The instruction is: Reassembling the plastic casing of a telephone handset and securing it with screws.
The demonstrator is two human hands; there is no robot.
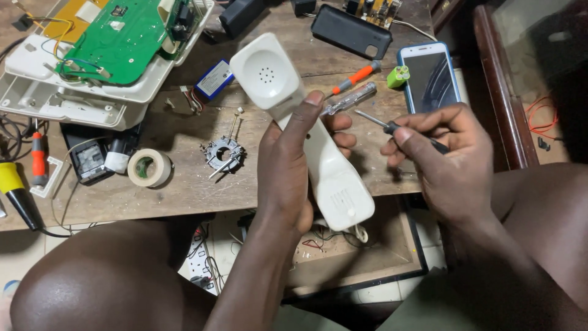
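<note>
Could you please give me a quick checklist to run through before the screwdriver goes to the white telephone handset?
1. Handset grip: left hand is wrapped around the white handset at mid-body: ok.
2. Tool in hand: right hand holds a small screwdriver, tip pointing toward the handset: ok.
3. Tip contact: tip is apart from the handset: not ok.
4. Screw location: no screw visible on the facing side: cannot tell.
5. Spare drivers nearby: orange-handled screwdriver and clear tester screwdriver lie on the wooden table: ok.

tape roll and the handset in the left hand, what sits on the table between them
In the head view, a round metal ring part with a thin pin beside it lies between the tape roll and the handset.
</note>
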